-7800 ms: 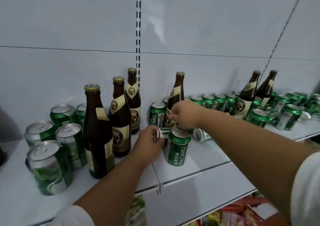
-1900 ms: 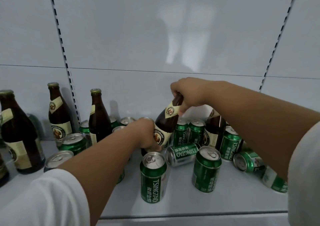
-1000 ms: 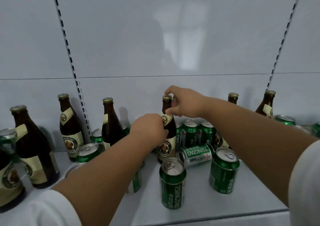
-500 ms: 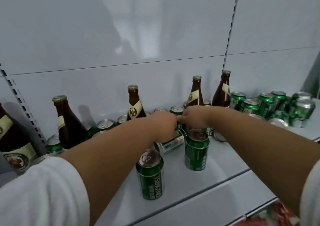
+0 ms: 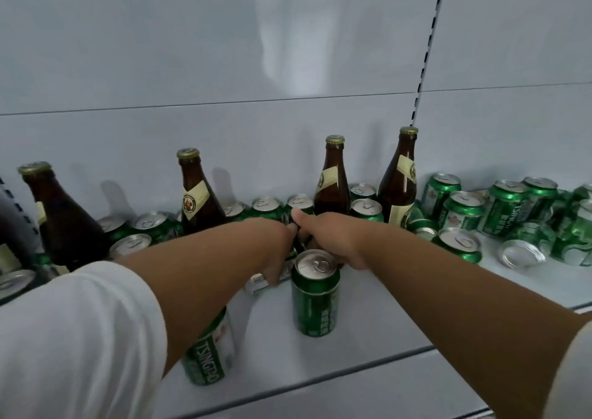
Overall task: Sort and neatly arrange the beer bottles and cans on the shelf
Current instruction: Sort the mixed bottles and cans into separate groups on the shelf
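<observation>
A green Tsingtao can lies on its side on the white shelf (image 5: 394, 319); only its silver end (image 5: 256, 282) shows. My left hand (image 5: 275, 245) grips it from above. My right hand (image 5: 330, 239) meets the left hand over the can's far end, fingers curled down, thumb raised. Just in front stands an upright green can (image 5: 315, 293). Another upright Tsingtao can (image 5: 208, 361) is half hidden under my left forearm. Brown bottles stand along the back: two (image 5: 333, 178), (image 5: 398, 178) behind my hands, and others (image 5: 195, 194), (image 5: 54, 220) to the left.
A row of upright green cans (image 5: 266, 205) lines the back wall. At the right sits a loose heap of cans (image 5: 464, 210), some tipped over (image 5: 520, 255). The shelf's front edge (image 5: 320, 383) runs close below the front cans.
My right hand let go of the bottle it had stood upright. Both hands dropped onto the lying can. The view has swung to the left and closer.
</observation>
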Motion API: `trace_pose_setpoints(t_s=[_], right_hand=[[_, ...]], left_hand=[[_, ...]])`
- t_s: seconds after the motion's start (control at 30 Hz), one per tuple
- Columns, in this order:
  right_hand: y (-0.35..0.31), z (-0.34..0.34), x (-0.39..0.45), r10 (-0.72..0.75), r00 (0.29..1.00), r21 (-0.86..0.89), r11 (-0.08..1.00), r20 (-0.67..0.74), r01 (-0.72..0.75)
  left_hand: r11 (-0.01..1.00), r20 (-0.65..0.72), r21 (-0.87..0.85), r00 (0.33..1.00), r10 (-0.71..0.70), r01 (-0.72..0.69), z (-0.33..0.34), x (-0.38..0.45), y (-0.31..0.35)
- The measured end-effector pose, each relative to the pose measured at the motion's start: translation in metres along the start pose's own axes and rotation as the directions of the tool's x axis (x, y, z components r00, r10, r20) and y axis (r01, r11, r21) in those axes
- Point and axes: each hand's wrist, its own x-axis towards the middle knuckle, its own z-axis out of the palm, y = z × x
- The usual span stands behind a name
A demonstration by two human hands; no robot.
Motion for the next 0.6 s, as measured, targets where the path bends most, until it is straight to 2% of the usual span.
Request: trace_pose_setpoints(t_s=[0.07, 0.13, 0.27, 0.3, 0.33, 0.4, 0.47, 0.6], right_hand=[[-0.006, -0.003, -0.003, -0.029, 1.0, 0.082, 0.996, 0.002, 0.029], [-0.009, -0.007, -0.004, -0.076, 0.997, 0.076, 0.994, 0.017, 0.075], [-0.011, -0.009, -0.012, -0.21, 0.977, 0.184, 0.962, 0.028, 0.201], [-0.008, -0.009, -0.012, -0.276, 0.961, 0.115, 0.954, -0.018, 0.276], [-0.006, -0.01, -0.011, -0.351, 0.935, -0.062, 0.936, -0.056, 0.348], [-0.004, -0.012, -0.008, -0.406, 0.91, -0.357, 0.865, -0.084, 0.353], [-0.007, -0.008, -0.008, -0.455, 0.889, -0.544, 0.761, -0.059, 0.354], [-0.01, -0.002, -0.007, -0.454, 0.89, -0.537, 0.758, -0.026, 0.371]], left_hand=[[0.997, -0.059, -0.071, 0.998, -0.002, -0.002, 0.001, 0.0, -0.004], [0.989, -0.12, -0.148, 0.993, -0.014, -0.004, 0.004, -0.002, -0.01], [0.957, -0.246, -0.287, 0.963, -0.113, 0.04, 0.011, -0.007, -0.02], [0.942, -0.267, -0.333, 0.954, -0.139, 0.044, 0.013, -0.007, -0.021], [0.924, -0.283, -0.381, 0.946, -0.158, 0.04, 0.015, -0.008, -0.021], [0.884, -0.3, -0.467, 0.937, -0.182, 0.022, 0.018, -0.008, -0.021], [0.853, -0.292, -0.521, 0.937, -0.193, 0.013, 0.02, -0.01, -0.021], [0.824, -0.241, -0.566, 0.955, -0.176, 0.009, 0.024, -0.011, -0.021]])
